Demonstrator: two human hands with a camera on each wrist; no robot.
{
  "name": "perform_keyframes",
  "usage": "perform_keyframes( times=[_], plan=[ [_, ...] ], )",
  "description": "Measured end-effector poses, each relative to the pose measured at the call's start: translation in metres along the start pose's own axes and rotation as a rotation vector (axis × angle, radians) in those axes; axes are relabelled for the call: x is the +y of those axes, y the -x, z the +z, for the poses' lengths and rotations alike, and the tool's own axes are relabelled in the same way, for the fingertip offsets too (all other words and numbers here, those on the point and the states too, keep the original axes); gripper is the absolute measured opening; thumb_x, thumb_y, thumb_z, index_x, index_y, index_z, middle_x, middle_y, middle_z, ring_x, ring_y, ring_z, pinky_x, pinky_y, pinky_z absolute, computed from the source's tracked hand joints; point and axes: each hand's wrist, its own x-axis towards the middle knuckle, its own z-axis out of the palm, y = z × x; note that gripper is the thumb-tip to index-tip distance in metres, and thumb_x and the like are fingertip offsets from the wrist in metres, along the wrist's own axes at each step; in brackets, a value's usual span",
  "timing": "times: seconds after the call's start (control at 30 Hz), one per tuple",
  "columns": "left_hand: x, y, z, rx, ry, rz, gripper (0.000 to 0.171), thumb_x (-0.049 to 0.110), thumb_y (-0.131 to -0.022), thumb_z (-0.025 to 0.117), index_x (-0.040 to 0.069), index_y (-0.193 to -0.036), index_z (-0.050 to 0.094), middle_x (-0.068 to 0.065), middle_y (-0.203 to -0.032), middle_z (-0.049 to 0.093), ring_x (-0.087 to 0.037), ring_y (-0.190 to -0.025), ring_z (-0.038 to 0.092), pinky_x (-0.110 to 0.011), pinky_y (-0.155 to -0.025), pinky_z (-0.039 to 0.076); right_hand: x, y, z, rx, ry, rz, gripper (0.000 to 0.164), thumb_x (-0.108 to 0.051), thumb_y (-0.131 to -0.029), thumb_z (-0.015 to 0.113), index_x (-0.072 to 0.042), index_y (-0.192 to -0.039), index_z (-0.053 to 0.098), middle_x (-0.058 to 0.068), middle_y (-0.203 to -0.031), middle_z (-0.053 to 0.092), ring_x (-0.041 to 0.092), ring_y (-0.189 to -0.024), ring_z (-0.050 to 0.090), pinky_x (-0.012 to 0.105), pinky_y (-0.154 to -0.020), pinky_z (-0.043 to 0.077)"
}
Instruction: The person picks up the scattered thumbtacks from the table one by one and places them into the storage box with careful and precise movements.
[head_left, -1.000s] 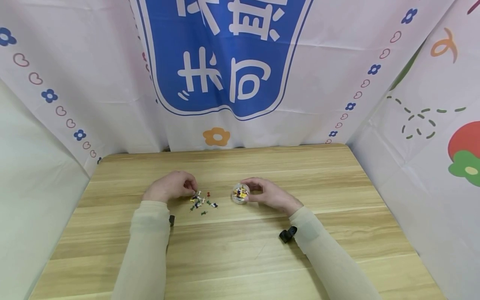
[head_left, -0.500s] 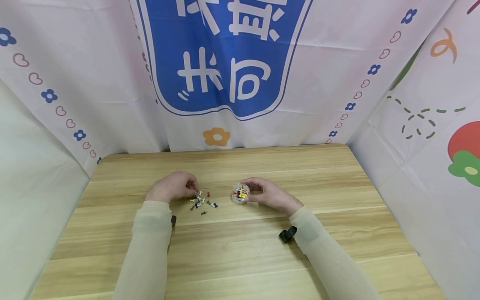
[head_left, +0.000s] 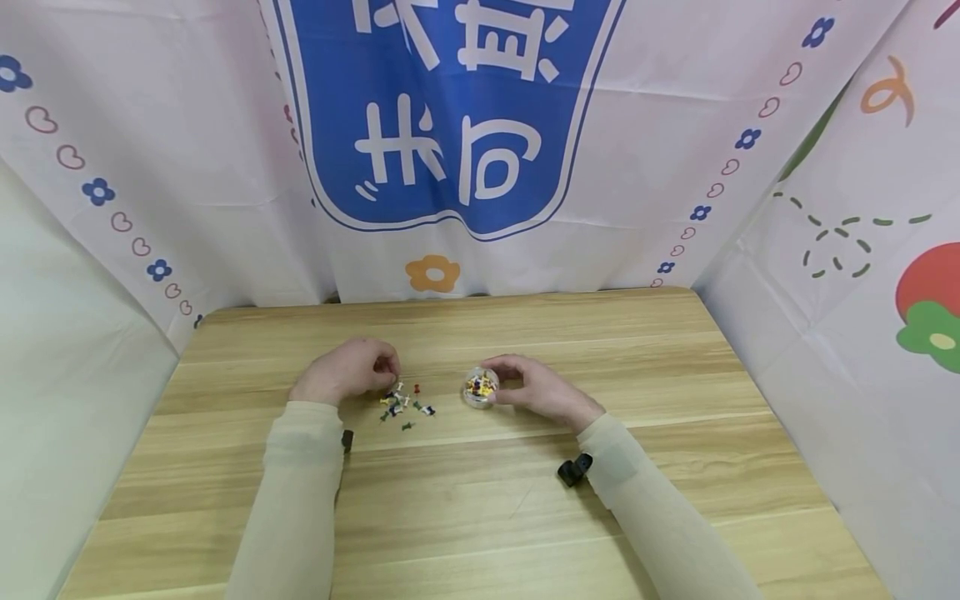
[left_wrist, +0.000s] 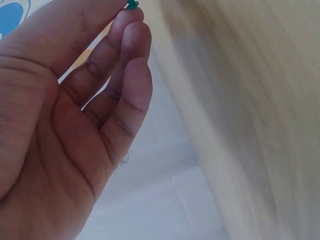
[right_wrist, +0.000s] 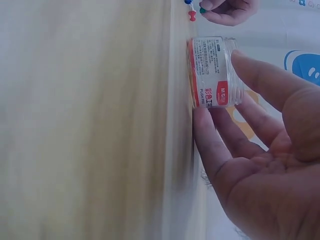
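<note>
My left hand (head_left: 347, 371) is at the upper left edge of a loose pile of push pins (head_left: 396, 403) in white, yellow, green and blue. Between its thumb and fingertips it pinches a green push pin (left_wrist: 132, 4), which also shows in the right wrist view. My right hand (head_left: 542, 387) grips a small clear jar (right_wrist: 215, 72) from the right side, thumb and fingers curled round it. The jar stands upright and open on the table, with a label on its wall and several coloured push pins inside.
A red push pin (head_left: 417, 389) and a green one (head_left: 408, 426) lie a little apart from the pile. The wooden table (head_left: 465, 500) ends at a white printed cloth (head_left: 525, 258) behind, with more cloth at both sides.
My left hand has shifted slightly to the right and up at the pile's edge. My right hand and the jar have stayed in place.
</note>
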Motion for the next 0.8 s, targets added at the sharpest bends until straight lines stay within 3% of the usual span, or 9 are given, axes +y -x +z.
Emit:
perform_keyframes(
  times=[0.4,0.8],
  plan=[
    [0.01,-0.001,-0.004,0.05,-0.004,0.097,0.004,0.016,-0.094,0.073,0.014,-0.096,0.076,0.005,-0.088,0.068,-0.016,-0.082,0.059,-0.038,-0.078,0.052,0.004,-0.004,0.002,-0.009,-0.123,-0.024,0.059,-0.012,-0.091,0.079,-0.017,-0.145,0.056,0.003,-0.145,0.058,0.021,-0.137,0.051,0.038,-0.111,0.043],
    [0.027,-0.003,-0.006,0.048,-0.029,0.12,0.005,0.017,-0.095,0.073,0.016,-0.099,0.076,0.007,-0.093,0.068,-0.015,-0.086,0.06,-0.038,-0.081,0.053,0.003,-0.002,0.002,-0.018,-0.137,-0.033,0.06,-0.013,-0.092,0.078,-0.016,-0.147,0.054,0.004,-0.148,0.055,0.024,-0.14,0.048,0.041,-0.114,0.04]
  ],
)
